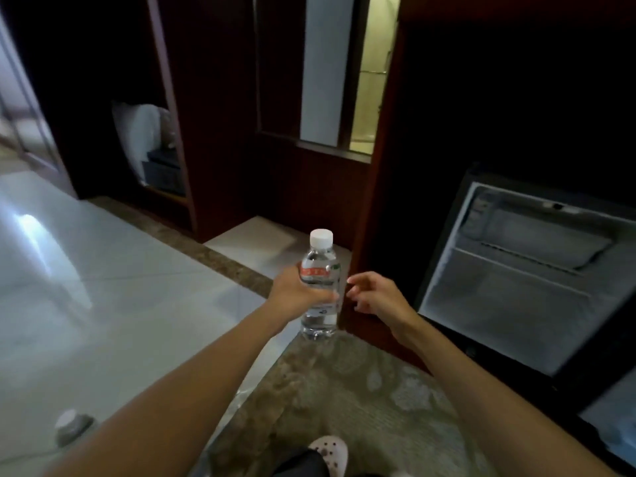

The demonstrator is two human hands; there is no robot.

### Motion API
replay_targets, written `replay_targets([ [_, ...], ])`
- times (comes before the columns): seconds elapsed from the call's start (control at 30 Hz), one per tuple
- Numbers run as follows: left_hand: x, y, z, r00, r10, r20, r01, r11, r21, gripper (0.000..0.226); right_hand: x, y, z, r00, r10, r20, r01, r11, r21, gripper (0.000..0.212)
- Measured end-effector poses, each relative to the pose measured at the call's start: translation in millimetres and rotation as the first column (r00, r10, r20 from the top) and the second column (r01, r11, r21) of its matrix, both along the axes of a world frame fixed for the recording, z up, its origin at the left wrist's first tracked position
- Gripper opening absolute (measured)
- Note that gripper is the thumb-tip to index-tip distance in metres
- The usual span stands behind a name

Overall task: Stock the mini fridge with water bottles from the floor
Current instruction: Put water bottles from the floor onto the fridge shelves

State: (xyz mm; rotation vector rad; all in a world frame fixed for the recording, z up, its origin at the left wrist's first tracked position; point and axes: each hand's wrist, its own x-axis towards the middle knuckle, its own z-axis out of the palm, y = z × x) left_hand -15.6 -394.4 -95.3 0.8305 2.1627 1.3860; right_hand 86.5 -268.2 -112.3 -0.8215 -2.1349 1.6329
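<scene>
Beside glossy tile, left hand (296,292) grips clear ribbed bottle (319,287) (white cap); right hand (375,294) loosely curled, empty.

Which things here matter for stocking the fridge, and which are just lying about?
For the job:
water bottle, gripped upright in the left hand
second bottle on the floor, blurred
open mini fridge
right hand, empty

Just lying about:
pillow
safe
patterned carpet
shoe

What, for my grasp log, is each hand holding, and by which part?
The left hand grips the water bottle around its middle; the right hand holds nothing.
</scene>
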Motion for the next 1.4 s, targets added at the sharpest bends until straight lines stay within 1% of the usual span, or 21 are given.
replay_targets([
  [0.03, 10, 36, 9, 0.999, -0.051, 0.009, 0.051, 0.998, 0.036, 0.036, 15, 26, -8, 0.999, -0.031, 0.008, 0.031, 0.999, 0.026, 0.033],
  [0.07, 17, 60, 14, 0.997, -0.077, 0.012, 0.076, 0.996, 0.054, 0.038, 24, 41, -16, 0.999, -0.027, 0.019, 0.027, 0.999, 0.037, 0.04],
  [0.13, 23, 78, 19, 0.996, -0.091, 0.014, 0.09, 0.993, 0.079, 0.048, 27, 46, -30, 1.0, -0.001, 0.027, 0.0, 0.999, 0.035, 0.052],
  [0.2, 33, 96, 20, 0.993, -0.115, -0.038, 0.118, 0.991, 0.068, 0.048, 28, 48, -39, 0.999, -0.019, -0.031, 0.02, 0.999, 0.043, 0.059],
  [0.27, 41, 121, 15, 0.981, -0.179, -0.075, 0.183, 0.981, 0.059, 0.045, 33, 64, -42, 0.992, -0.078, -0.104, 0.084, 0.995, 0.054, 0.065],
  [0.4, 61, 176, 10, 0.949, -0.312, -0.052, 0.315, 0.946, 0.078, 0.053, 53, 115, -48, 0.952, -0.239, -0.193, 0.254, 0.966, 0.056, 0.059],
  [0.5, 70, 212, 9, 0.919, -0.393, -0.045, 0.395, 0.916, 0.067, 0.057, 62, 148, -49, 0.929, -0.307, -0.206, 0.335, 0.935, 0.114, 0.059],
  [0.67, 70, 264, 7, 0.893, -0.45, 0.015, 0.447, 0.889, 0.099, 0.044, 68, 210, -56, 0.878, -0.463, -0.123, 0.479, 0.841, 0.251, 0.052],
  [0.73, 67, 284, 6, 0.874, -0.485, 0.019, 0.481, 0.871, 0.095, 0.038, 67, 233, -55, 0.84, -0.533, -0.097, 0.539, 0.801, 0.261, 0.046],
  [0.77, 64, 293, 6, 0.868, -0.496, 0.017, 0.493, 0.865, 0.094, 0.038, 66, 244, -55, 0.81, -0.577, -0.1, 0.581, 0.772, 0.257, 0.044],
  [0.83, 60, 311, 2, 0.861, -0.508, 0.022, 0.506, 0.86, 0.068, 0.043, 67, 265, -55, 0.737, -0.671, -0.084, 0.663, 0.692, 0.286, 0.045],
  [0.9, 55, 330, -7, 0.868, -0.496, 0.019, 0.496, 0.868, 0.013, 0.048, 71, 282, -55, 0.694, -0.717, -0.059, 0.69, 0.641, 0.337, 0.041],
  [0.97, 49, 348, -18, 0.886, -0.462, 0.032, 0.463, 0.886, -0.028, 0.051, 75, 300, -53, 0.679, -0.735, -0.003, 0.687, 0.634, 0.355, 0.045],
  [1.03, 42, 367, -25, 0.897, -0.441, 0.028, 0.442, 0.896, -0.051, 0.05, 76, 320, -50, 0.662, -0.749, 0.036, 0.698, 0.633, 0.336, 0.049],
  [1.1, 36, 383, -28, 0.907, -0.42, -0.02, 0.418, 0.906, -0.065, 0.049, 72, 338, -46, 0.631, -0.772, 0.076, 0.711, 0.615, 0.342, 0.049],
  [1.17, 31, 398, -30, 0.922, -0.371, -0.106, 0.364, 0.928, -0.083, 0.055, 66, 356, -46, 0.612, -0.79, 0.046, 0.751, 0.598, 0.282, 0.043],
  [1.23, 27, 411, -33, 0.919, -0.344, -0.191, 0.331, 0.939, -0.099, 0.057, 59, 371, -42, 0.594, -0.804, -0.002, 0.788, 0.582, 0.201, 0.033],
  [1.3, 27, 418, -35, 0.901, -0.374, -0.22, 0.362, 0.927, -0.094, 0.054, 53, 389, -41, 0.585, -0.811, -0.019, 0.803, 0.575, 0.159, 0.039],
  [1.4, 24, 426, -42, 0.871, -0.416, -0.261, 0.406, 0.909, -0.094, 0.051, 47, 414, -42, 0.579, -0.815, -0.017, 0.807, 0.571, 0.149, 0.049],
])
